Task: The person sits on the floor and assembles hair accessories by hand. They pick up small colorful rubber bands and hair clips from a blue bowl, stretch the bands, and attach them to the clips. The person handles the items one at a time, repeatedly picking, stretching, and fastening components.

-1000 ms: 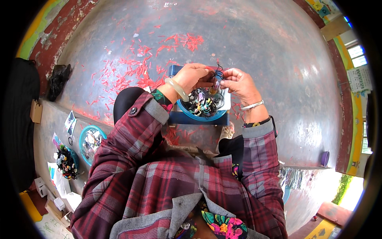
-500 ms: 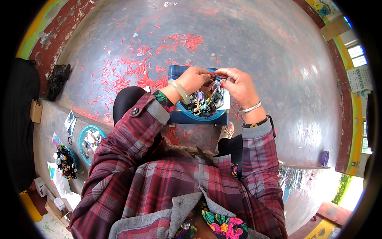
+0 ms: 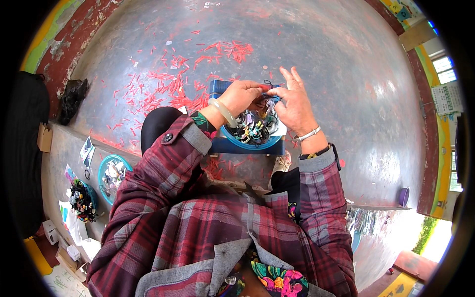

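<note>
My left hand, with a pale bangle at the wrist, is closed in a pinch on a small red piece and a thin dark cord that loops up beyond it. My right hand, wearing a silver bracelet, pinches the same dark cord between thumb and a finger, while its other fingers are raised and spread. Both hands are above a blue basin holding a tangle of black, white, yellow and teal elastic bands. The exact grip at the fingertips is partly hidden.
Beneath the basin is a dark blue stool. Red scraps litter the floor ahead and left. On my left are a turquoise basin and a container of black bands. A purple cup sits far right.
My right hand has shifted slightly, its outer fingers lifting and spreading upward. The red piece and a loop of dark cord now show more clearly. My left hand stays nearly still.
</note>
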{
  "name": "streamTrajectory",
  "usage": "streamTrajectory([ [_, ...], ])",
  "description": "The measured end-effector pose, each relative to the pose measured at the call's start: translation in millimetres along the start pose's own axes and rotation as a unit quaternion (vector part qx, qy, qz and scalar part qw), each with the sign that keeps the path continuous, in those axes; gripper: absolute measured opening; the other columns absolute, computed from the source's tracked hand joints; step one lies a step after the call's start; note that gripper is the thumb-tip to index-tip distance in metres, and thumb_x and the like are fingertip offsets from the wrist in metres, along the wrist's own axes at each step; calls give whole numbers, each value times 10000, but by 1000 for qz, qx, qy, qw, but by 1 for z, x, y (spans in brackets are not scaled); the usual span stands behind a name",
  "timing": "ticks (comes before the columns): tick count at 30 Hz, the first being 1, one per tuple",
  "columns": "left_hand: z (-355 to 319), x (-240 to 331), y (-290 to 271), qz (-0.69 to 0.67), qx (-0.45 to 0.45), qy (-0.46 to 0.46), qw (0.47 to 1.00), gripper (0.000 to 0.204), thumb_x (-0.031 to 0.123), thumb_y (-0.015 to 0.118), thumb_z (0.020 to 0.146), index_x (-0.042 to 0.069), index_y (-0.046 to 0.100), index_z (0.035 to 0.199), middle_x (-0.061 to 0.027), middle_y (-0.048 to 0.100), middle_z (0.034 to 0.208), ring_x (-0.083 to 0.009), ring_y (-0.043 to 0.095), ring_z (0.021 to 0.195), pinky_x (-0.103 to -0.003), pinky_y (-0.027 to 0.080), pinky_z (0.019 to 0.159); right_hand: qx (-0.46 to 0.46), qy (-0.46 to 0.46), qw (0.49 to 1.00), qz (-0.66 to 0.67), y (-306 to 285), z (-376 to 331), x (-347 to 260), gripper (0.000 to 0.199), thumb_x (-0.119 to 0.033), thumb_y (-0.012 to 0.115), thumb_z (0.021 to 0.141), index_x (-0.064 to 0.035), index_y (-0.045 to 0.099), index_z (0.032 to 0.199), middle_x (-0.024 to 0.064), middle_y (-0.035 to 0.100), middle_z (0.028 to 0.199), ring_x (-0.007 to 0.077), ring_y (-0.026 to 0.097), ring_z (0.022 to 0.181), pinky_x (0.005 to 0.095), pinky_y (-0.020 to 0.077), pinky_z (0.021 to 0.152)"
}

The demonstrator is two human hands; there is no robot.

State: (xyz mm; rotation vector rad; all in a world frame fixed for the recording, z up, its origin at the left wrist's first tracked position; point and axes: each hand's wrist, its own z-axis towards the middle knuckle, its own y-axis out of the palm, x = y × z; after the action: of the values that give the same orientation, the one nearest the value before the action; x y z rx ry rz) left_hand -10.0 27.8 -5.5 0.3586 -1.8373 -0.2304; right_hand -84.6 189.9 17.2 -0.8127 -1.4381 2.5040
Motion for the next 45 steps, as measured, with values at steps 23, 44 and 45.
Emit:
streamTrajectory([
  [23,-1,5,-6,-144,0,-32,989,256,73,408,904,-60,502,1102,-135,578,967,-230,617,846,-356,541,757,16,-65,997,23,-18,6,-21,192,-21,597,640,-156,646,767,139,369,1355,358,241,1305,448,281,1009],
  [44,-8,7,2,-66,-24,-67,995,276,94,411,909,-77,497,1108,-147,594,984,-231,628,850,-328,528,785,-73,-135,986,-66,-10,4,-24,90,-60,597,675,-131,614,728,137,403,1334,364,264,1297,455,321,960],
  [45,-8,7,2,-67,-19,-67,995,276,96,414,909,-76,497,1108,-148,594,988,-232,629,852,-328,528,786,-67,-128,988,-60,-9,3,-22,85,-60,601,673,-126,611,726,143,405,1330,369,265,1295,457,317,964],
])
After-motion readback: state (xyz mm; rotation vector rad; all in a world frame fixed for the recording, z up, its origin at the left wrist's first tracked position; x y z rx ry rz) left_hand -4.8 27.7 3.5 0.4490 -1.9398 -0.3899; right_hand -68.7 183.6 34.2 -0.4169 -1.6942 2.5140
